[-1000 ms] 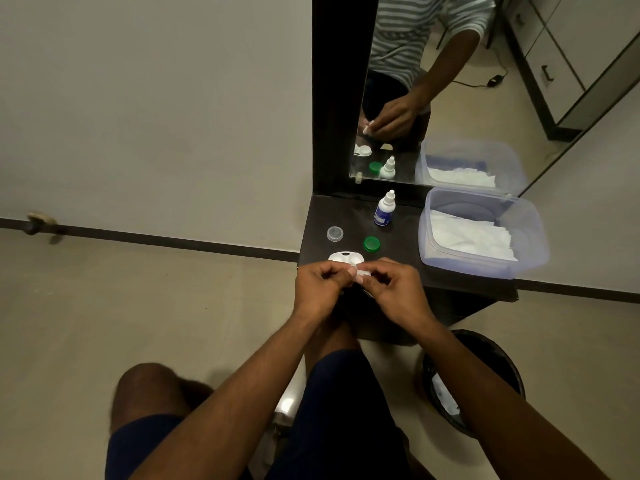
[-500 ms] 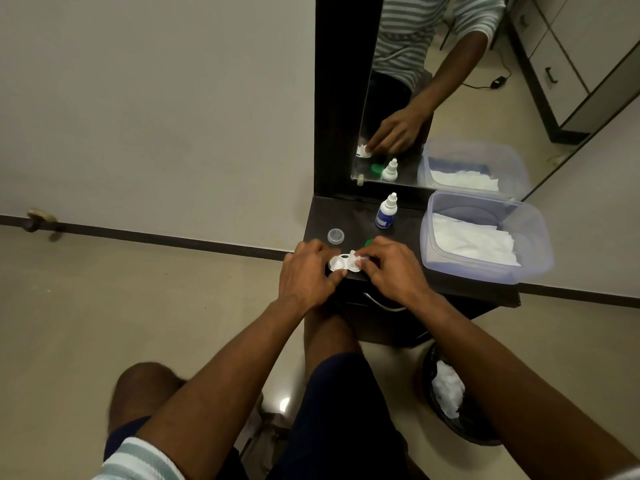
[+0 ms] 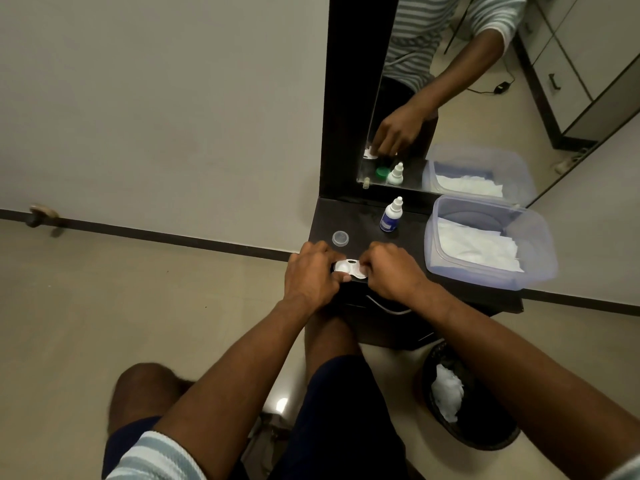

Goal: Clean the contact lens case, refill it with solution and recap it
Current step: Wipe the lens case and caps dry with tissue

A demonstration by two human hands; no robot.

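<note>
A door stopper [image 3: 41, 215] sat at the foot of the wall, far left of the small dark counter [image 3: 367, 221]. The left hand [image 3: 313, 277] rested at the counter's front-left corner, its fingers curled over the left end of the white contact lens case [image 3: 349, 268] and its thumb pressed against the case's front edge. The case lay flat near the counter's front edge, between the two hands, its left well uncapped and facing up. Just behind the left hand, near the left edge, a clear cap [image 3: 340, 238] stood apart from the case. The right hand [image 3: 391, 271] gripped the case's right end, fingers curled down over it so that the right well was hidden; whether it held anything besides could not be told. Toward the back edge, a small white solution bottle [image 3: 391, 216] with a blue label stood upright, cap off the nozzle or on, too small to tell. At the right edge, a clear plastic tub [image 3: 540, 244] held white tissues [image 3: 478, 247]. The mirror [image 3: 450, 98] behind the counter showed a green cap [image 3: 382, 173] reflected beside the bottle. On the floor below the right corner, a dark bin [image 3: 485, 434] contained a crumpled tissue [image 3: 446, 389].
</note>
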